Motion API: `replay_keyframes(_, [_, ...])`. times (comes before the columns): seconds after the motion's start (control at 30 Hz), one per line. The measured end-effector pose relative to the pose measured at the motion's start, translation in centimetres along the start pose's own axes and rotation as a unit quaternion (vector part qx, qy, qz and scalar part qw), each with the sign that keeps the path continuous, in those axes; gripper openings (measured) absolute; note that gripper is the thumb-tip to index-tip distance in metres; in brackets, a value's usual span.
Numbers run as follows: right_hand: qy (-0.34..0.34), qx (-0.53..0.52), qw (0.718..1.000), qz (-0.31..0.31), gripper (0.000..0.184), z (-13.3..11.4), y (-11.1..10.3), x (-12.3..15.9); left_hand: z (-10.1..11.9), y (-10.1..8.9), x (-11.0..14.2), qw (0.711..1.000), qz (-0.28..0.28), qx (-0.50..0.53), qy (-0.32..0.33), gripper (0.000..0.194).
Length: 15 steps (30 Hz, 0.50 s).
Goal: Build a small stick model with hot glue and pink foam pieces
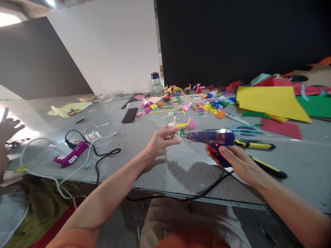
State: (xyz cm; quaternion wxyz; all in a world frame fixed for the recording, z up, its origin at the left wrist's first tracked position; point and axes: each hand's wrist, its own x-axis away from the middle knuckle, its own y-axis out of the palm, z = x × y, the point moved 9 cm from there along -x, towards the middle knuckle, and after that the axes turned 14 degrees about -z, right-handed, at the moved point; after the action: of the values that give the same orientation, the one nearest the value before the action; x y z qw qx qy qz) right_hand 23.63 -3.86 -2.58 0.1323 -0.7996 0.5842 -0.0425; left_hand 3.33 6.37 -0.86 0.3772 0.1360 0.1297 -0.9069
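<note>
My right hand [234, 159] grips a blue hot glue gun [213, 139], with its nozzle pointing left. My left hand [161, 139] pinches a small craft piece [181, 124] made of wooden sticks, a yellow bar and a pink cap, held just above the grey table [165, 172]. The gun's tip nearly touches the piece at my left fingertips. The gun's black cord [196, 194] runs off the table's near edge.
Behind lie blue scissors [244, 130], a yellow-black cutter [254, 145], coloured bottle caps [210, 105], coloured paper sheets [271, 101], a black phone [129, 114] and a bottle [156, 82]. A purple power strip [71, 155] with cables sits left. Another person's hand [9, 129] shows at the far left.
</note>
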Motion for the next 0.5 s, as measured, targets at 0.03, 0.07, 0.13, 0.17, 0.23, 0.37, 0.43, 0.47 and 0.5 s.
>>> replay_keyframes(0.03, [-0.002, 0.002, 1.0, 0.006, 0.061, -0.1, 0.0, 0.1, 0.3, 0.0, 0.0, 1.0, -0.003, -0.006, 0.006, 0.046])
replay_keyframes(0.07, [-0.004, -0.002, 1.0, 0.012, 0.062, -0.1, 0.0, 0.1, 0.4, 0.1, 0.0, 1.0, -0.008, -0.009, 0.009, 0.046])
replay_keyframes(0.13, [-0.005, -0.025, 0.999, 0.022, 0.061, 0.0, 0.0, 0.2, 0.7, 0.2, 0.0, 1.0, -0.017, -0.008, 0.012, 0.045])
replay_keyframes(0.17, [-0.005, -0.042, 0.999, 0.027, 0.059, 0.2, 0.0, 0.3, 0.8, 0.3, 0.0, 1.0, -0.021, -0.008, 0.012, 0.044])
replay_keyframes(0.23, [-0.008, -0.069, 0.997, 0.03, 0.053, 0.5, 0.0, 0.4, 1.1, 0.5, 0.0, 1.0, -0.026, -0.006, 0.014, 0.043])
replay_keyframes(0.37, [-0.017, -0.08, 0.996, 0.028, 0.047, 0.7, 0.0, 0.5, 1.6, 0.8, 0.1, 0.999, -0.034, 0.002, 0.026, 0.041])
replay_keyframes(0.43, [-0.019, -0.085, 0.996, 0.026, 0.047, 0.7, 0.1, 0.5, 1.7, 0.7, 0.1, 0.999, -0.034, 0.003, 0.028, 0.042])
replay_keyframes(0.47, [-0.021, -0.092, 0.995, 0.023, 0.047, 0.7, 0.1, 0.5, 1.6, 0.6, 0.1, 0.999, -0.034, 0.004, 0.027, 0.043])
replay_keyframes(0.5, [-0.024, -0.101, 0.994, 0.02, 0.047, 0.8, 0.1, 0.5, 1.6, 0.6, 0.1, 0.999, -0.033, 0.006, 0.027, 0.043])
